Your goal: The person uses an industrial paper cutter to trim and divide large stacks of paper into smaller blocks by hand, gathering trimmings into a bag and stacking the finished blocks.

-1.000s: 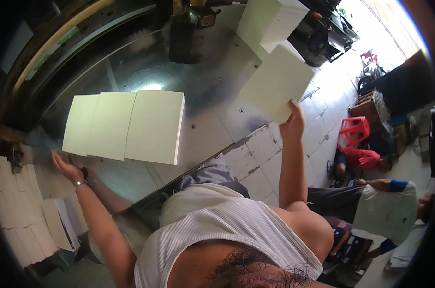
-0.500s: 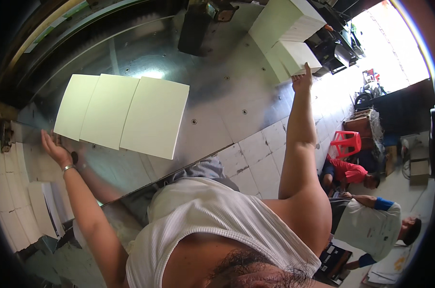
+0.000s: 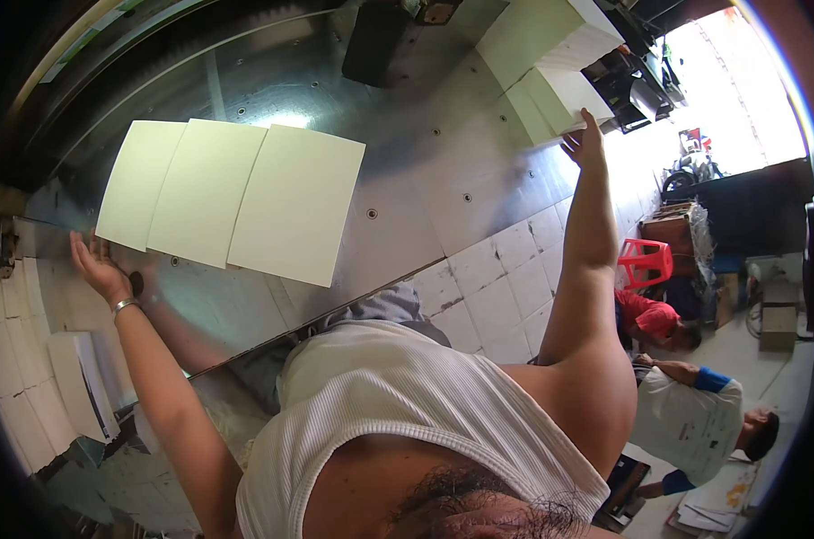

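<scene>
Three overlapping pale sheets or sheet stacks lie fanned out on the shiny metal table at the left. My left hand, with a bracelet at the wrist, is open beside the near left corner of the leftmost one, fingers stretched out and palm partly turned up. Far to the right, my outstretched right hand is at the near edge of a lower pale paper stack. Its fingers are spread and it holds nothing that I can see; whether the fingertips touch the stack is unclear.
A taller paper stack stands behind the lower one. A dark machine block sits at the table's far side. White stacks are at the left. On the right are a red stool and two people, one in a pale shirt.
My right hand has shifted slightly right, and its fingers have spread apart at the stack's edge. My left hand stays beside the sheets. The whole view has shifted a little.
</scene>
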Demonstrator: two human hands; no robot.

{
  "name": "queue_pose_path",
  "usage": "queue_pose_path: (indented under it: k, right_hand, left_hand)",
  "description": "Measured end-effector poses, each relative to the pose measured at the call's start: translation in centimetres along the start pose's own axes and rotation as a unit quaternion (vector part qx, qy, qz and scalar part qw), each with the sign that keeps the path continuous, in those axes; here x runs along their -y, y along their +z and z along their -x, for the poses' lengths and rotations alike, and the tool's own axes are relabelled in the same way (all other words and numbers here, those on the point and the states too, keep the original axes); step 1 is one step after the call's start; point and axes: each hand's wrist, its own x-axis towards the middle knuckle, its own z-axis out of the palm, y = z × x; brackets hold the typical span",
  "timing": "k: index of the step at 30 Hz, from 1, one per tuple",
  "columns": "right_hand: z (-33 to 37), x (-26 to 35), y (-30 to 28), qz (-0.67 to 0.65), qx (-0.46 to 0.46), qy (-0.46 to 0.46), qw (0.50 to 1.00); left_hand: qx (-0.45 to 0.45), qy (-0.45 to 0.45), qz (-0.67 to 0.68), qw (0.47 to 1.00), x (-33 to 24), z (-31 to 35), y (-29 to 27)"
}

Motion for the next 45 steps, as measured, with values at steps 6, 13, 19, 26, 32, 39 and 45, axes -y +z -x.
queue_pose_path:
  k: [6, 13, 19, 26, 32, 39, 45]
  right_hand:
    - [-1.6, 0.6, 0.2, 0.024, -0.073, -0.016, 0.997]
    - [-0.6, -0.5, 1.8, -0.153, -0.024, -0.050, 0.987]
    - [3.1, -10.5, 3.6, -0.184, -0.012, -0.194, 0.964]
    - [17.4, -15.5, 7.8, -0.064, 0.036, -0.328, 0.942]
    - [26.5, -16.2, 8.1, -0.072, 0.191, -0.251, 0.946]
    - [37.0, -14.4, 9.0, 0.209, 0.333, -0.238, 0.888]
    - [37.0, -14.8, 6.4, 0.099, 0.275, -0.143, 0.946]
  left_hand:
    - [-0.002, 0.002, 0.006, 1.000, 0.0, 0.0, 0.2]
    - [0.003, -0.004, -0.016, 1.000, 0.2, -0.1, 0.5]
    - [0.072, 0.048, -0.119, 0.989, 1.7, -1.1, -0.7]
    - [0.113, 0.031, -0.150, 0.982, -0.5, 0.3, 1.2]
    - [0.147, -0.014, -0.206, 0.967, -1.1, 0.1, 1.5]
    - [0.264, -0.072, -0.179, 0.945, -3.0, 2.4, 2.9]
    - [0.343, -0.061, -0.158, 0.924, -3.2, 6.8, 6.5]
